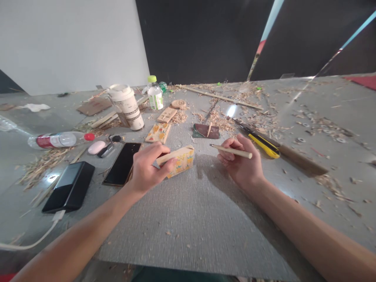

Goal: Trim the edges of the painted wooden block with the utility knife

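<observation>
My left hand (147, 166) pinches a small flat wooden block (182, 162) between thumb and fingers, holding it on edge above the grey mat (188, 223). Yellow and blue patterning covers the block's near face; its upper edge is bare wood with a dark mark at the right corner. In my right hand (246, 164) lies a thin round wooden stick (235, 150), its dark, narrow tip pointing left towards the block. A gap separates tip and block. Beyond them rests a dark red and green folded piece (202, 131) with a wood sliver on it.
Left are a phone (122, 162), a black device (70, 186) with a white cable, a lying bottle (63, 139) and a paper cup (127, 107). Behind stand a green-capped bottle (155, 96) and wooden pieces (158, 132). A yellow utility knife (263, 145) lies right, among shavings.
</observation>
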`<state>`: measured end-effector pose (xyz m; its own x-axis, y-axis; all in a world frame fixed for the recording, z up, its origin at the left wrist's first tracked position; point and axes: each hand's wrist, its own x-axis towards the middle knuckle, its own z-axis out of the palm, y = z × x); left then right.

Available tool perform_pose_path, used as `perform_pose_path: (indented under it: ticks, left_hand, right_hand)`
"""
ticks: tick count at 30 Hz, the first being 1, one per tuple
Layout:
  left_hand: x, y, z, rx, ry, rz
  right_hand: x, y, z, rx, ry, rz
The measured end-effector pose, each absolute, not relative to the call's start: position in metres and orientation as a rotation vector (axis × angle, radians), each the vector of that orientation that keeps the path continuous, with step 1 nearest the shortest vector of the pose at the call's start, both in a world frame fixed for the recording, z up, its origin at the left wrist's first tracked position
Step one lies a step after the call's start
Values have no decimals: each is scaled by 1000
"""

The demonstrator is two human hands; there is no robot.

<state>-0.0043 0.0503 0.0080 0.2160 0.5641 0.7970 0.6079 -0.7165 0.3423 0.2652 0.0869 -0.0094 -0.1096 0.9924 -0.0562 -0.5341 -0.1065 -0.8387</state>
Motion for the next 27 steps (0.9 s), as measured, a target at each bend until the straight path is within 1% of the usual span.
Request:
perform_pose_path:
  ticks: [4, 7, 9, 13, 14, 16, 18, 23, 27]
  left_hand:
    - [-6, 52, 7, -2420, -1157, -1580]
    - [-8, 52, 6, -2443, -1053, -1577]
    - [-9, 51, 5, -2516, -909, -1465]
    - [-6, 46, 9, -2792, -578, -1026]
    - [-4, 45, 10, -2853, -525, -963]
    - [-3, 44, 10, -2923, -492, -946]
    - [-3, 44, 10, -2909, -565, -996]
    - [-7, 48, 5, -2789, -930, -1104]
    - [-5, 53, -2, -2722, -1195, -1075]
  right_hand:
    - [266, 87, -10, -787, -847, 1552]
    - [266, 86, -10, -791, -843, 1547]
    - [266, 87, -10, -792, -836, 1542]
    - [265, 88, -10, -783, -825, 1522]
    - [265, 89, -11, -780, -822, 1520]
    - [266, 89, -11, -771, -830, 1523]
    - [266, 90, -11, -766, -844, 1526]
    - [266, 88, -11, -782, -850, 1536]
    - [266, 88, -10, -777, -868, 1537]
